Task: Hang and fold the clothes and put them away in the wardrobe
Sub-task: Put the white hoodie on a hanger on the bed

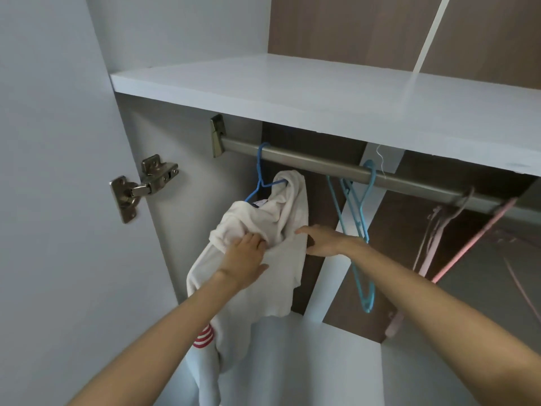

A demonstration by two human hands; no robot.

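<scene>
Hanging off grey rail point(307, 161) under white shelf point(322, 92): white garment point(282, 268) | left hand point(244, 256) grips it | right hand point(320, 240) flat

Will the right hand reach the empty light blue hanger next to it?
Probably yes. The right hand touches the white shirt, right beside the empty hanger, with nothing between them.

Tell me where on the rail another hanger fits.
Bare rail runs between the blue hanger carrying the white top and the turquoise hanger. The shelf above is bare too. Crowded: the right end, where pink hangers bunch.
</scene>
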